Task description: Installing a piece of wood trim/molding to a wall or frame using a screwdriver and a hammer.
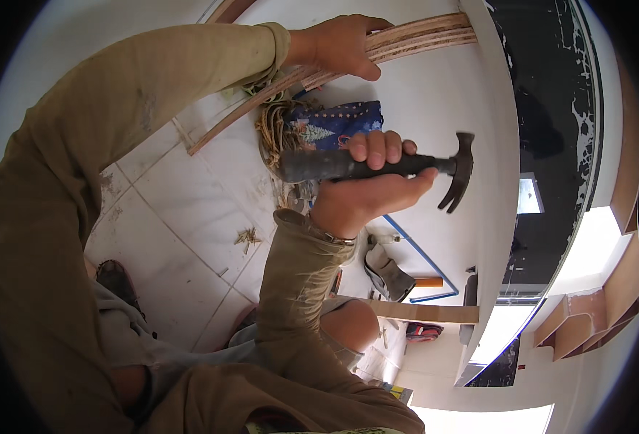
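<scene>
At the top of the head view my left hand (334, 47) is wrapped around a few stacked wooden strips (424, 40), thumb on the near side. Their right ends meet the edge of a white panel, and one thin strip slants down to the left. Nearer the middle, my right hand (366, 195) grips a claw hammer (312, 166) by its dark handle. The hammer's head points right, its claw curving downward, apart from the wood. Behind the hammer lie a blue patterned bag (348, 119) and a coil of rope (270, 130).
A glossy black panel (547, 137) with a chipped edge runs down the right. Below the hammer are a blue angled frame (422, 251), a grey piece of cloth or leather (388, 271) and a wooden crosspiece (435, 312). Small scraps (247, 237) lie on the tiled floor (167, 224).
</scene>
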{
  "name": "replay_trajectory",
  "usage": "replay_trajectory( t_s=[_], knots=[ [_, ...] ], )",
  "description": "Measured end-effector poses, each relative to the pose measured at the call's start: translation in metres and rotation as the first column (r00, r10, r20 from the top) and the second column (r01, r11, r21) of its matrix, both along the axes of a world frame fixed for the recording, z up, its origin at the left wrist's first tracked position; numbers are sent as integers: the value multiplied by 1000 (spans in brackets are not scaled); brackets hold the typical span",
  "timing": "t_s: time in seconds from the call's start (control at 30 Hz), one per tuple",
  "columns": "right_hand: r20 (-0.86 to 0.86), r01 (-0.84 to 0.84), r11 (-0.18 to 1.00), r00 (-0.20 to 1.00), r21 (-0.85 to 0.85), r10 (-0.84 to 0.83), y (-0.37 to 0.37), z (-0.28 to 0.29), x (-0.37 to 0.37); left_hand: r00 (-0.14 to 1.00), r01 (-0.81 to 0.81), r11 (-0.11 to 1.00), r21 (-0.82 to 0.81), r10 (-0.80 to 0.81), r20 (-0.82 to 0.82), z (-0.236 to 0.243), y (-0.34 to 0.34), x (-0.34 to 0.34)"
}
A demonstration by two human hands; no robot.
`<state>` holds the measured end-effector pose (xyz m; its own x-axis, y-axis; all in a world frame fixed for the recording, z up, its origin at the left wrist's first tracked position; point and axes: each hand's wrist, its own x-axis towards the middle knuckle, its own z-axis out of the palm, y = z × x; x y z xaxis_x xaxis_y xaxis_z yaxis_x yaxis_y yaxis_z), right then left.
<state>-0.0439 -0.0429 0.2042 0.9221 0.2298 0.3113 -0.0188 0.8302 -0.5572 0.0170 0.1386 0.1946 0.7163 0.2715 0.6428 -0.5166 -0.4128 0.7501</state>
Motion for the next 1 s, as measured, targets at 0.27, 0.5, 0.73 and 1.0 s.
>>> replay_trajectory(
  t_s=[0.27,0.5,0.73,1.0],
  knots=[
    [98,-208,943,966,-262,240,14,18,-2,985,62,998,-18,-58,161,-6,2,7],
    [58,-324,889,931,-324,361,18,23,3,992,61,998,-1,-61,114,-2,1,5],
    [89,-10,983,996,-181,26,-13,15,5,999,44,999,-12,-44,16,5,-3,-8],
    [95,-163,923,974,-348,208,15,16,8,987,-12,999,32,6,163,-5,2,5]
  ],
)
